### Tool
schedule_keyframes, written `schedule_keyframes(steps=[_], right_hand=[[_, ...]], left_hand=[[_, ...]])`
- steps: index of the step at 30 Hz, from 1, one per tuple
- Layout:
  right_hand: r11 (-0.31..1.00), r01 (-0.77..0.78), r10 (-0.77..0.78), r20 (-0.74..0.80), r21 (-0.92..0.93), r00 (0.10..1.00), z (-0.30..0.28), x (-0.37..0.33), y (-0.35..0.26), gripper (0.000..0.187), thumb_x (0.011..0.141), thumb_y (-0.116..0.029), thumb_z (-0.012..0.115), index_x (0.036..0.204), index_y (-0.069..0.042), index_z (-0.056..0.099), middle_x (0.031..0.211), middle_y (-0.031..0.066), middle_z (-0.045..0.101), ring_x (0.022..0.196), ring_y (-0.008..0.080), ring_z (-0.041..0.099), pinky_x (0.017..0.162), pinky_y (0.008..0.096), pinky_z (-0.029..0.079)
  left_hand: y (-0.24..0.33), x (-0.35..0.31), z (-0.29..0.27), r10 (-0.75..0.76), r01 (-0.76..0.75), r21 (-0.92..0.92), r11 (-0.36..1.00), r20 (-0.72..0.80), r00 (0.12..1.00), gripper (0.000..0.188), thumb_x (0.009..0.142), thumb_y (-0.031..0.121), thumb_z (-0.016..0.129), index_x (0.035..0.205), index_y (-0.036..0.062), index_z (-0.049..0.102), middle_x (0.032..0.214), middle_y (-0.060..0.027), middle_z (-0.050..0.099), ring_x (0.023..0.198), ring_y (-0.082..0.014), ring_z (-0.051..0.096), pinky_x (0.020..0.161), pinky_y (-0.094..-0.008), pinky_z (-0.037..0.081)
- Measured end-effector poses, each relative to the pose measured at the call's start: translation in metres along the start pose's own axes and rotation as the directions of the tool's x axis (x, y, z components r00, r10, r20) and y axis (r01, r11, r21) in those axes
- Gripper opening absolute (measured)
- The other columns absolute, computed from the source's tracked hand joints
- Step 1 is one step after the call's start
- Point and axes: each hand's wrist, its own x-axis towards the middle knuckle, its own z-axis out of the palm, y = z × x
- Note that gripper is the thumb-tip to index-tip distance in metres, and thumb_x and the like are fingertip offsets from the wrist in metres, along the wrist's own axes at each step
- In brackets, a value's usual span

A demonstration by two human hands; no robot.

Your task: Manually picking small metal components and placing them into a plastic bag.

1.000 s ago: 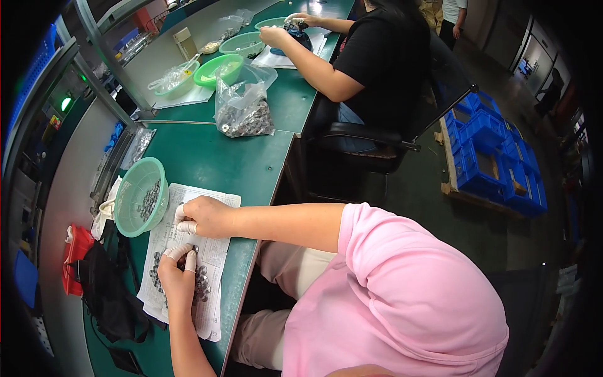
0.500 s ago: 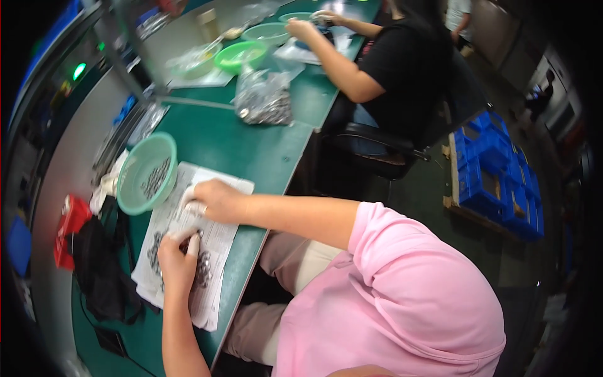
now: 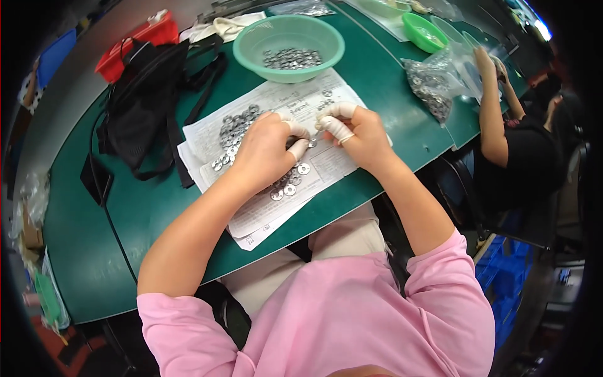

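Both my hands work close together above printed paper sheets [image 3: 264,220], with white covers on several fingertips. My left hand [image 3: 267,147] is closed, its thumb and fingers pinching a small metal disc [image 3: 312,143] whose edge shows by the thumb tip. Facing it, my right hand [image 3: 361,135] is also closed in a pinch; what lies between its fingertips is too small to make out. A pile of round metal discs with holes [image 3: 235,132] lies left of my left hand. More loose discs [image 3: 289,189] lie under and in front of that hand, partly hidden by it.
Beyond the papers stands a green plastic bowl [image 3: 289,76] holding many discs. A black bag [image 3: 141,113] and a red container [image 3: 141,44] lie left. To the right are a clear bag of metal parts [image 3: 430,88], a bright green bowl [image 3: 424,33] and a seated co-worker [image 3: 518,151].
My view has turned, so the bench now lies straight ahead and the co-worker is at the right. My hands stay close together over the papers, still pinching.
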Motion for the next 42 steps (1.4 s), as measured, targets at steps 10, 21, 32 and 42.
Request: schedule_keyframes(steps=[10,21,32,42], right_hand=[[0.987,-0.037,0.044,0.041,-0.156,0.998,0.006,0.004,-0.002,0.011,0.090,-0.010,0.061,0.096,-0.001,0.064,0.078,0.0030,0.065,0.068,0.0072,0.058,0.060,0.0222,0.049],[0.848,0.317,-0.308,0.094,-0.423,0.947,0.012,0.008,-0.001,0.006,0.085,-0.006,0.065,0.089,-0.002,0.063,0.075,0.0086,0.062,0.062,0.0150,0.061,0.057,0.0265,0.048],[0.817,0.351,-0.346,0.098,-0.458,0.933,0.011,0.004,0.001,0.007,0.086,-0.008,0.064,0.089,-0.001,0.063,0.076,0.0086,0.062,0.063,0.0148,0.061,0.059,0.0261,0.049],[0.872,0.290,-0.306,0.024,-0.395,0.952,0.012,0.000,0.005,0.008,0.088,-0.009,0.063,0.091,-0.001,0.063,0.077,0.0067,0.063,0.066,0.0109,0.059,0.059,0.0243,0.049]], left_hand=[[-0.005,0.002,0.001,0.005,-0.004,-0.020,1.000,0.019,1.000,0.018,0.072,0.014,0.068,0.087,0.0064,0.073,0.080,-0.0167,0.062,0.087,-0.0327,0.058,0.082,-0.0416,0.046],[-0.005,0.001,0.000,-0.003,0.002,-0.084,0.997,-0.018,1.000,0.015,0.071,0.012,0.068,0.082,0.0035,0.072,0.081,-0.0184,0.064,0.083,-0.0347,0.060,0.079,-0.0425,0.048],[-0.004,0.003,-0.006,-0.050,0.056,-0.155,0.986,0.043,0.998,0.016,0.072,0.011,0.066,0.085,0.0040,0.072,0.083,-0.0183,0.064,0.085,-0.0341,0.061,0.080,-0.0416,0.048],[-0.008,0.003,-0.001,-0.002,0.005,-0.050,0.999,0.064,0.998,0.021,0.073,0.012,0.065,0.092,0.0110,0.074,0.089,-0.0180,0.063,0.088,-0.0330,0.061,0.082,-0.0404,0.049]])
